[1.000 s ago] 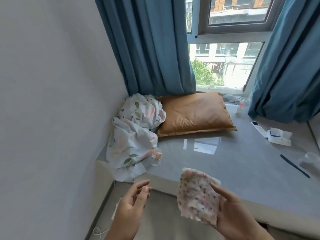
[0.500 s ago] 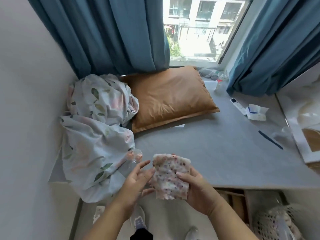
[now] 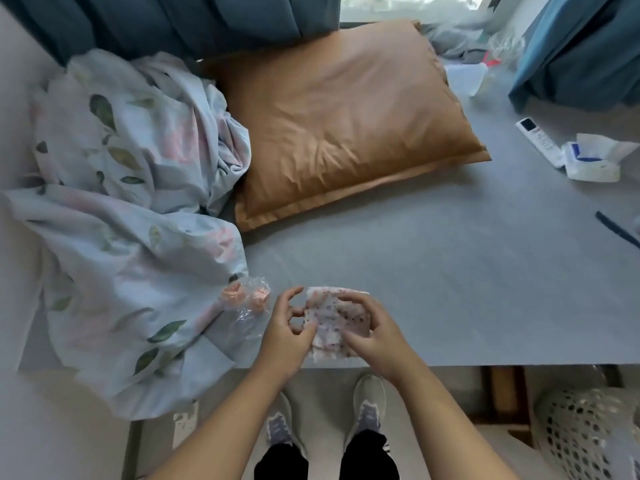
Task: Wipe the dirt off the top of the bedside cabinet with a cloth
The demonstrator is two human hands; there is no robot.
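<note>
A small pale cloth with red-purple dots [image 3: 329, 315] is held between both hands just above the front edge of the grey cabinet top [image 3: 450, 265]. My left hand [image 3: 289, 336] pinches its left side with thumb and fingers. My right hand [image 3: 372, 336] grips its right side, fingers curled over the top. The lower part of the cloth is hidden between my palms.
A crumpled floral sheet [image 3: 131, 216] covers the left of the surface, with a clear plastic bag holding orange pieces [image 3: 247, 299] beside my left hand. A tan pillow [image 3: 346, 119] lies behind. A remote [image 3: 538, 140], tissue pack [image 3: 592, 162] and dark strip [image 3: 616, 233] lie right. A mesh basket [image 3: 588, 434] stands lower right.
The view has tilted down from the window to the surface. My left hand, apart and empty a second ago, has closed onto the cloth, which both hands have lowered toward the front edge.
</note>
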